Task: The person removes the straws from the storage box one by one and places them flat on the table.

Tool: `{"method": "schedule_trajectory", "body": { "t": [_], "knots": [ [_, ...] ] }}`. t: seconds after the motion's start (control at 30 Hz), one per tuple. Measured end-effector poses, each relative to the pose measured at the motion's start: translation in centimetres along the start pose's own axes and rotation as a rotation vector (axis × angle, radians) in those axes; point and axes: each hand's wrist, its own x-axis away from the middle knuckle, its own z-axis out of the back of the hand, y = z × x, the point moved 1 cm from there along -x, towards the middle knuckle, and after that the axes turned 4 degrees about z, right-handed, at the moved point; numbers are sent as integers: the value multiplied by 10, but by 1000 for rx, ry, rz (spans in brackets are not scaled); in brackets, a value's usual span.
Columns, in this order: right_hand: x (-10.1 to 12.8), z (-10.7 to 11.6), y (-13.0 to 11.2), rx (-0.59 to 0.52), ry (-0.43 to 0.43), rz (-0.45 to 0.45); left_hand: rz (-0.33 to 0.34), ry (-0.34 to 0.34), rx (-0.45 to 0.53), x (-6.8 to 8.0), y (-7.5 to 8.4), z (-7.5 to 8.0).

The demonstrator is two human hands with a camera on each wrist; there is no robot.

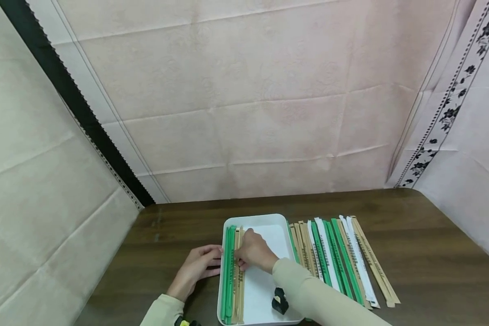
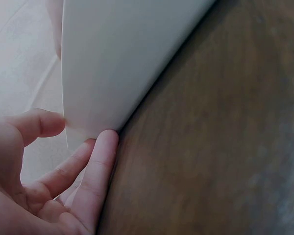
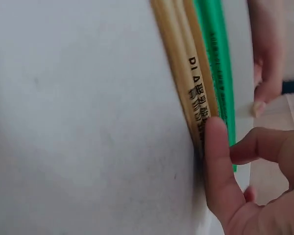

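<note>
I see my right hand [image 1: 254,251] resting inside the white tray [image 1: 269,222], fingers fairly straight and pressed against the tan sleeves [image 1: 239,271] that lie along the tray's left side. In the right wrist view one finger [image 3: 216,161] lies flat along the tan sleeves [image 3: 191,73], pushing them toward the green sleeves [image 3: 216,58] next to them; nothing is pinched or curled around. The green sleeves [image 1: 228,276] sit against the tray's left wall, with the tan ones just beside them on the inner side. My left hand [image 1: 197,267] is outside the tray on the table [image 1: 432,253], fingers relaxed and nearly straight, their tips touching the tray's left wall; the left wrist view shows a fingertip [image 2: 105,147] against the white wall [image 2: 117,63] where it meets the table, and the thumb at the wall too. To the right of the tray a row of sleeves [image 1: 342,258], tan, green and white, lies side by side on the table. A small black object [image 1: 280,300] sits in the tray near my right forearm.
</note>
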Motion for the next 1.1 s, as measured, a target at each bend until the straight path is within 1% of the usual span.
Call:
{"method": "schedule_trajectory", "body": {
  "t": [0.13,0.2,0.3,0.4,0.5,0.6,0.73,0.83,0.97,1.1],
  "knots": [
    [4,13,1,-88,9,-49,1,9,7,0,1,0],
    [6,22,1,-162,14,-59,2,14,14,0,0,1],
    [9,39,1,-251,30,-73,2,20,25,-1,0,1],
    [12,59,4,-302,58,-94,5,20,26,-1,-1,1],
    [17,82,10,-337,88,-90,4,18,20,-1,-2,0],
    [24,107,18,-365,86,-49,6,19,16,-1,-2,-1],
    [36,137,33,-357,72,6,13,29,15,-3,-2,-1],
    [42,153,47,-334,91,14,19,39,9,-4,-2,-1],
    [49,163,63,-274,139,5,23,47,0,-4,-1,-2],
    [52,163,77,-225,155,-3,27,47,5,-4,-1,-3]
  ]
}}
